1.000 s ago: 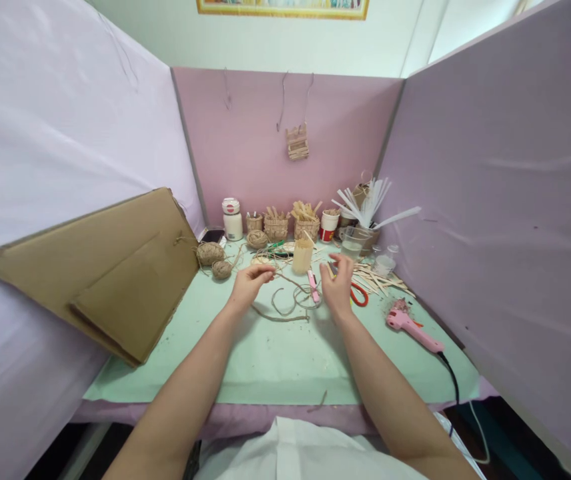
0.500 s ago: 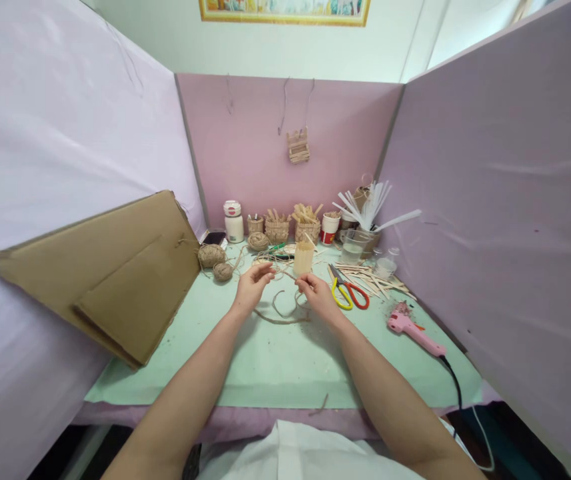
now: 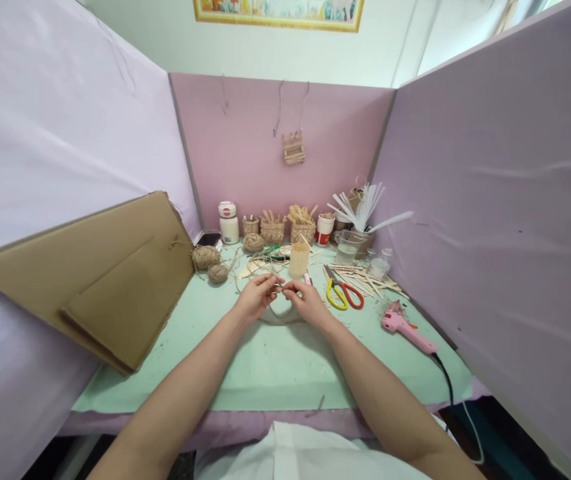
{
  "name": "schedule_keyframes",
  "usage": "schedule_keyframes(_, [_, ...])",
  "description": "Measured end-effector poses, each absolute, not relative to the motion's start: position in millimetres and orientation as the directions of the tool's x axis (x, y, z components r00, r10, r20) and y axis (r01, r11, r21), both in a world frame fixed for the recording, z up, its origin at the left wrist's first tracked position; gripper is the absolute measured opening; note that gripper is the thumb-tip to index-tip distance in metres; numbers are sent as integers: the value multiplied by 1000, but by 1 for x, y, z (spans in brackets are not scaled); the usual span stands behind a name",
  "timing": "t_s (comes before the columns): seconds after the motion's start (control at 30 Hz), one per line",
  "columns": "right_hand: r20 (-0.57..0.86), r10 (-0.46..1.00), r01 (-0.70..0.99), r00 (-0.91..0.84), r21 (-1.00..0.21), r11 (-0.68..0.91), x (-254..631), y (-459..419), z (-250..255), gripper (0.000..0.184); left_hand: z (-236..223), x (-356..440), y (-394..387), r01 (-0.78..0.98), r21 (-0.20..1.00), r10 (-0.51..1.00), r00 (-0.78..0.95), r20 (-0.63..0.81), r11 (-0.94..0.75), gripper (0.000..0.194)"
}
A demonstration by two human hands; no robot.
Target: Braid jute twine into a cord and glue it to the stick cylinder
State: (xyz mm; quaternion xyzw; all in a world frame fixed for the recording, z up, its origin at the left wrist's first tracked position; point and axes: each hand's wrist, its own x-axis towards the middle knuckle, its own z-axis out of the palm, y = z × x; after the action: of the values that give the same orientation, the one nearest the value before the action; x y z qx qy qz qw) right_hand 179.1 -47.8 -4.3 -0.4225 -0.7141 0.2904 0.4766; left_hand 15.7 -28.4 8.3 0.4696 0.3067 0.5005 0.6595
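My left hand [image 3: 259,295] and my right hand [image 3: 304,300] meet above the middle of the table, fingertips almost touching. Both are closed in a pinch on a length of brown twine [image 3: 280,323], whose loop hangs and lies on the cloth beneath them. Just behind my fingers stands a small holder of pale wooden sticks [image 3: 299,260], upright. Scissors [image 3: 338,290] with one yellow and one red handle lie to the right of my right hand. Balls of twine [image 3: 206,257] sit beyond my left hand.
A cardboard sheet [image 3: 130,287] leans at the left. On the right lies a pink glue gun [image 3: 409,331] with its cord, near loose wooden sticks [image 3: 365,279]. Along the back stand a white bottle [image 3: 229,227], woven baskets [image 3: 272,231], a red-and-white cup [image 3: 324,230] and a clear measuring cup [image 3: 348,248].
My hands have come together. The left fingers, loosely apart before, now pinch the twine beside the right ones. The view has shifted slightly.
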Motion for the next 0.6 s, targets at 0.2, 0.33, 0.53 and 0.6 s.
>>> schedule_keyframes(0.2, [487,858,396,-163,-764,509,184,-45,-3,16,30,-18,-18,-706,704,981,71,182,-79,11])
schedule_keyframes(0.33, [489,830,438,-269,-706,557,181,-46,-3,19,37,-33,-16,-781,622,982,63,179,-63,7])
schedule_keyframes(0.53, [612,783,707,110,-602,371,220,-28,-3,31,46,-49,-18,-856,514,981,42,189,-62,6])
schedule_keyframes(0.6, [505,814,816,287,-574,68,242,-21,-5,35,48,-53,-19,-862,506,984,67,166,-27,4])
